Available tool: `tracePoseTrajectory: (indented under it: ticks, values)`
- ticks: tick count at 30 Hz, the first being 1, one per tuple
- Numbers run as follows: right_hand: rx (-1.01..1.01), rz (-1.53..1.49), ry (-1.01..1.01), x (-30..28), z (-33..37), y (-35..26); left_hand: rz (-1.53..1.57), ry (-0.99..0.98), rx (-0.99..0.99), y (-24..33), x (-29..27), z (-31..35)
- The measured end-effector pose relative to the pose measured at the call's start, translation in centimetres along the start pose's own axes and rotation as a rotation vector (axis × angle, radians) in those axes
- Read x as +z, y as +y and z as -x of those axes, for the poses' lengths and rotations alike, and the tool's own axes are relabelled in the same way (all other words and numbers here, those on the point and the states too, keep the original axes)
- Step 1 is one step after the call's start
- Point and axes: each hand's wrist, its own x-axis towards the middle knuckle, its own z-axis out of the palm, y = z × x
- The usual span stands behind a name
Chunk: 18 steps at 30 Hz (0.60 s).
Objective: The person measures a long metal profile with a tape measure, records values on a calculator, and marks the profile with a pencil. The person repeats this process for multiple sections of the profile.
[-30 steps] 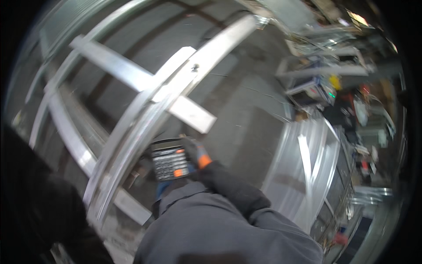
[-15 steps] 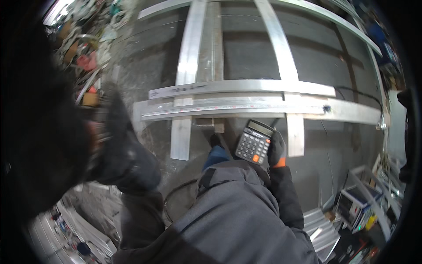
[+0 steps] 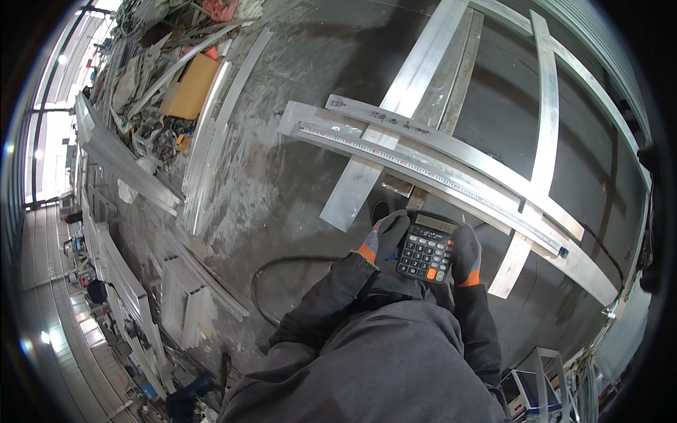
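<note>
A black desk calculator (image 3: 419, 259) with grey keys and an orange key is held in front of my body, its screen tilted up toward me. My left hand (image 3: 388, 238), in a dark glove with an orange cuff, closes on its left edge. On the opposite edge my right hand (image 3: 465, 255), gloved the same way, grips the calculator; its fingers are slightly blurred. Just beyond lies a tape measure's extended blade (image 3: 438, 178), running along a silver metal bar (image 3: 592, 271). A second bar with handwriting (image 3: 395, 121) lies parallel to it.
Long metal profiles (image 3: 423, 63) cross under the bars and form a frame at the far right. Scrap and a cardboard box (image 3: 190, 86) are heaped at the far left. More metal profiles (image 3: 211, 134) lie nearby. A dark hose (image 3: 262, 282) curves across the floor beside my left arm.
My left arm has swung in from the far left, and that hand now grips the calculator's left edge. My right hand still holds it. The view has turned toward the left.
</note>
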Motion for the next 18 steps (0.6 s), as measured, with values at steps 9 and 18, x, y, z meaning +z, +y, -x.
tracePoseTrajectory:
  ticks: [9, 18]
  values:
    - [-0.046, 0.125, 0.176, 4.8, -3.3, -7.5, -0.029, 0.086, -0.001, 2.4, -3.3, 0.8]
    - [-1.089, -0.192, -0.235, 9.8, 3.1, -26.8, 0.144, 0.025, -0.137, 1.5, -5.6, -1.7]
